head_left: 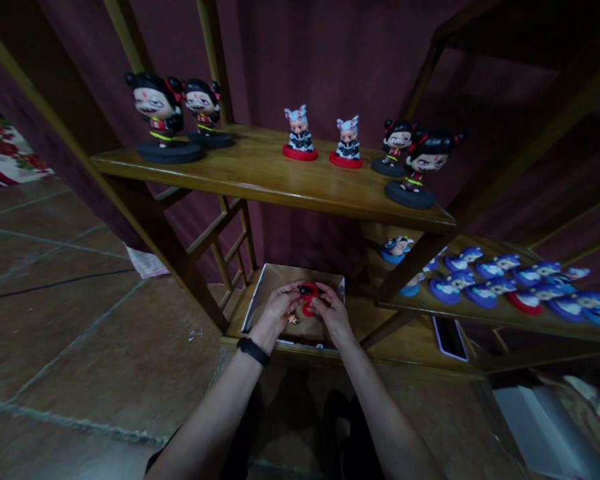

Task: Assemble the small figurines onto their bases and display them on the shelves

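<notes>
Both my hands reach into an open cardboard box (267, 280) on the lowest wooden shelf. My left hand (280, 308), with a black band on its wrist, and my right hand (333, 312) are closed together on a small figurine (309, 297) with a black head and a red base. A tiny golden piece (293, 319) shows just under my left hand's fingers. Above, on the wide wooden shelf (260, 175), stand several big-headed figurines: two dark-haired ones (161, 110) at the left, two white-haired ones on red bases (300, 133) in the middle, two dark-haired ones (423, 163) at the right.
A lower shelf at the right (505, 313) carries several blue figurines lying in rows. A phone (450, 338) lies flat on the bottom shelf. The floor at the left is brown tile with a black cable (55, 283) across it. A maroon curtain hangs behind the shelves.
</notes>
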A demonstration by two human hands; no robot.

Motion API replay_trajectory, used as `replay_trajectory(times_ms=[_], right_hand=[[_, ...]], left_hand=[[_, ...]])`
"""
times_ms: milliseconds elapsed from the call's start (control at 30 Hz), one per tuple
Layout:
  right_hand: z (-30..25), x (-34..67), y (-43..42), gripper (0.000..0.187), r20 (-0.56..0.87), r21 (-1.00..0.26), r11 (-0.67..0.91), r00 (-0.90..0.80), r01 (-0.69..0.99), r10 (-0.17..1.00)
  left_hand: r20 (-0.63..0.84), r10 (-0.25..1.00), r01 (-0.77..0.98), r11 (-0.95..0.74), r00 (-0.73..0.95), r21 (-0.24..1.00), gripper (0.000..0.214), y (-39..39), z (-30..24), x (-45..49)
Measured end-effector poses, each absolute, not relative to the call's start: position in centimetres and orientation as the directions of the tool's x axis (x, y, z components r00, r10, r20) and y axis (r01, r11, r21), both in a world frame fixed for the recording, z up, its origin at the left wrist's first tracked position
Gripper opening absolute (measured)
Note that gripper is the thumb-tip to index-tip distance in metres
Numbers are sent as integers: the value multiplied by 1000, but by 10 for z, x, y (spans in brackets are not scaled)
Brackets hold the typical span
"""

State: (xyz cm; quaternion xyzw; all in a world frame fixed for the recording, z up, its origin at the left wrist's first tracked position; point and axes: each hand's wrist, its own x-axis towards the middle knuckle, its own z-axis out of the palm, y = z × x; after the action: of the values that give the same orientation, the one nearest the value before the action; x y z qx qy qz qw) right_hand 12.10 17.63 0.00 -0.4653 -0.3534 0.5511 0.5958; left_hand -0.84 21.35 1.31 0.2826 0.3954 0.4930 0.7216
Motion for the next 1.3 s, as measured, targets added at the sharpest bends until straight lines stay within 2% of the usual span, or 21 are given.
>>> replay_trajectory(times_ms=[200, 400, 733, 1033, 1300], right_hand=[[1, 122, 175, 47, -102, -936, -50, 133, -350, 986], [8, 122, 173, 48, -142, -911, -77, 135, -405, 981], [3, 122, 175, 40, -137, -926, -89, 106, -367, 985], [-8, 123, 181, 37, -114, -972, -89, 107, -220, 988], [-4, 124, 178, 35, -110, -966, -74, 132, -250, 985]], left_hand=[[-309, 920, -504, 391, 242, 770, 22, 212, 15, -8], [-319, 908, -512, 417, 272, 751, 23, 209, 20, -7], [-351, 910, -460, 415, 222, 785, 23, 207, 23, -5], [-245, 948, -365, 306, 204, 879, 29, 204, 16, -1], [-180, 972, -356, 223, 149, 908, 32, 195, 11, 4]])
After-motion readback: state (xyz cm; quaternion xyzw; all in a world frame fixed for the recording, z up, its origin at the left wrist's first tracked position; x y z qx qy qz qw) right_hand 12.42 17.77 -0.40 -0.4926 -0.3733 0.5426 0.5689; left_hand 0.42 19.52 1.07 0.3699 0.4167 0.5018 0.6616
